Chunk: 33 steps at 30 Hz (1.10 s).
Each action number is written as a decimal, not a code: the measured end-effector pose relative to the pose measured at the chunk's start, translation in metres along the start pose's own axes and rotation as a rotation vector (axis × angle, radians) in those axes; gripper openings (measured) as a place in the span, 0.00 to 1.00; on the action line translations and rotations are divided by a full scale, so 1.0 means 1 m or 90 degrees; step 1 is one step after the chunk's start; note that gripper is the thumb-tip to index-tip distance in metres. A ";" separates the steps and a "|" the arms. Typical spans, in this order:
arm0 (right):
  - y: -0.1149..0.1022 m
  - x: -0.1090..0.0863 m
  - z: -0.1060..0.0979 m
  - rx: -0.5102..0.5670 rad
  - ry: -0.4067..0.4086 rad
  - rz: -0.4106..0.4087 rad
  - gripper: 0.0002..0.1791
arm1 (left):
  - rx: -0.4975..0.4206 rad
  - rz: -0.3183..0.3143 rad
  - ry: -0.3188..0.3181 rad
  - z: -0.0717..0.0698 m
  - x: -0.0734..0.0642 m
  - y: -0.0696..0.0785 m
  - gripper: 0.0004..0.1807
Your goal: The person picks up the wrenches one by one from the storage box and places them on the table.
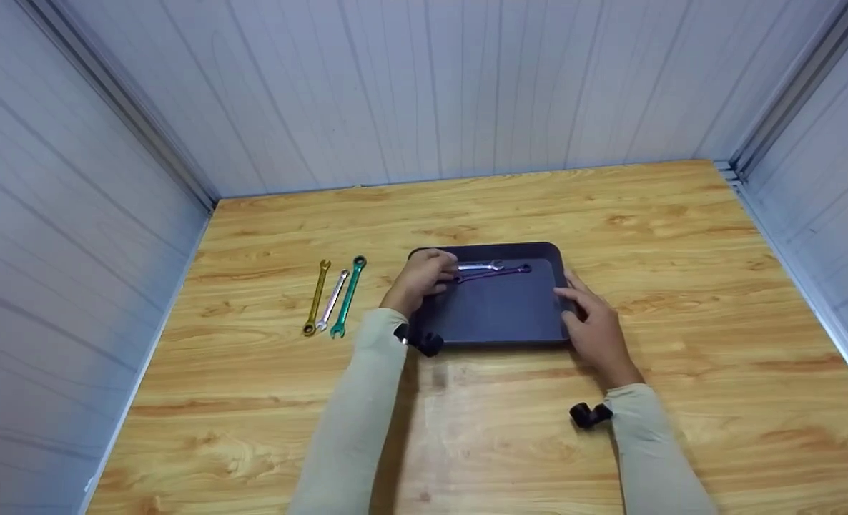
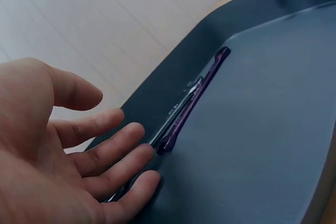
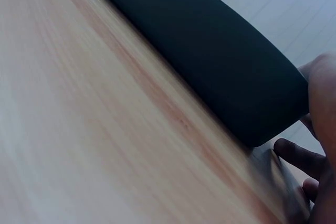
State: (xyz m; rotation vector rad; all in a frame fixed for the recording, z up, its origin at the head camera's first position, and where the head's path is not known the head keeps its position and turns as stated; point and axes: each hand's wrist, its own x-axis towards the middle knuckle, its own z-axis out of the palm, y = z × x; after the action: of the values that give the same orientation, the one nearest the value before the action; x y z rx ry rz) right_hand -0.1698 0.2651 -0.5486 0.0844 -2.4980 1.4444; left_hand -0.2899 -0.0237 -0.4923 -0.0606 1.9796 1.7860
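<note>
A dark, shallow rectangular tray (image 1: 495, 315) sits on the wooden table between both hands. Inside it, near the far wall, lie a silver wrench (image 1: 477, 266) and a purple wrench (image 1: 499, 274), close together. My left hand (image 1: 424, 275) is over the tray's left side, its fingers relaxed and apart in the left wrist view, holding nothing. Part of the silver wrench is hidden behind those fingers (image 2: 113, 150). At the tray's right wall, my right hand (image 1: 599, 332) grips the rim, with some fingertips inside and other fingers outside.
Left of the tray, a gold wrench (image 1: 317, 297), a small silver-pink wrench (image 1: 333, 300) and a green wrench (image 1: 349, 297) lie side by side on the table (image 1: 252, 400). Pale panel walls (image 1: 424, 93) stand behind and at both sides.
</note>
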 end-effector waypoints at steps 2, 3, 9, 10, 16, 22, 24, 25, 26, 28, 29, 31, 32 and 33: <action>-0.001 0.000 0.000 -0.001 0.001 0.002 0.22 | -0.005 0.002 0.007 0.001 0.002 0.000 0.19; -0.001 0.000 0.000 0.000 0.001 0.003 0.22 | -0.008 0.002 0.009 0.002 0.002 0.001 0.19; 0.000 -0.001 0.002 -0.001 -0.005 0.006 0.23 | -0.006 -0.006 0.006 0.006 0.004 -0.001 0.18; 0.000 -0.002 0.002 -0.002 -0.004 0.006 0.23 | -0.006 -0.005 0.001 0.007 0.005 -0.002 0.18; 0.002 -0.001 0.002 -0.004 -0.001 0.009 0.22 | -0.007 -0.001 -0.021 0.006 0.007 -0.004 0.18; 0.001 -0.001 0.002 -0.005 -0.007 0.015 0.22 | 0.015 -0.021 -0.014 0.010 0.007 -0.004 0.18; 0.000 -0.001 0.001 -0.007 -0.007 0.016 0.22 | 0.048 -0.019 -0.007 0.014 0.007 -0.003 0.17; 0.000 -0.001 0.001 -0.007 -0.008 0.014 0.22 | 0.073 -0.015 -0.001 0.016 0.008 -0.002 0.17; 0.000 -0.001 0.000 -0.006 -0.009 0.015 0.22 | 0.098 -0.010 0.005 0.018 0.008 -0.002 0.16; 0.000 0.000 0.000 -0.005 -0.008 0.014 0.22 | 0.145 0.003 0.012 0.022 0.009 -0.001 0.15; 0.000 0.000 0.000 -0.005 -0.007 0.014 0.22 | 0.165 0.010 0.010 0.023 0.009 0.000 0.15; -0.001 0.001 0.000 -0.006 -0.004 0.012 0.22 | 0.197 0.021 0.004 0.026 0.010 0.002 0.14; -0.001 0.001 0.000 -0.006 -0.003 0.011 0.22 | 0.205 0.023 -0.004 0.026 0.010 0.002 0.14; 0.000 0.001 0.000 -0.005 -0.001 0.010 0.22 | 0.213 0.024 -0.012 0.027 0.011 0.003 0.14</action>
State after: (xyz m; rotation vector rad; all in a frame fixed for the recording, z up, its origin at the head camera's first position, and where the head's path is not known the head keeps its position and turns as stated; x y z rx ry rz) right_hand -0.1705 0.2647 -0.5481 0.0650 -2.5114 1.4401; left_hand -0.2921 0.0054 -0.4947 0.1025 2.2499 1.4469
